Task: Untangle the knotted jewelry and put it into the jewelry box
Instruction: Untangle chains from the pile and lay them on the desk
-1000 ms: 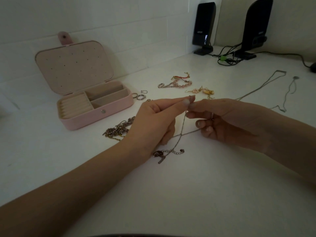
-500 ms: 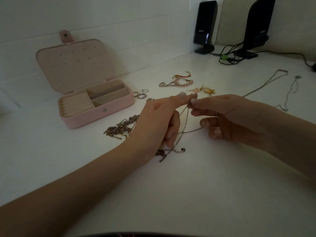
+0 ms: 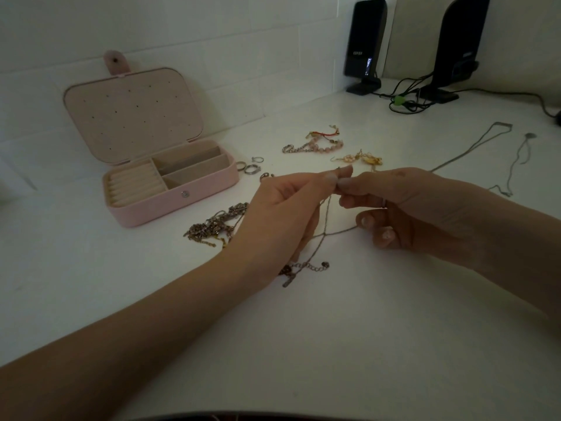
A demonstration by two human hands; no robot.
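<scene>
Both hands up, left hand [image 3: 282, 214] and right hand [image 3: 403, 205] pinching the thin chain [image 3: 323, 235] mid-table, knot unresolved. The box [image 3: 182, 202] sits open far left, compartments bare as far as shown; everything's left to stow.

i'm at a home desk: a white tabletop [image 3: 303, 344] against a white tiled wall [image 3: 212, 31], two black desktop speakers [image 3: 365, 44] with tangled black cables [image 3: 408, 98] at the back.
</scene>
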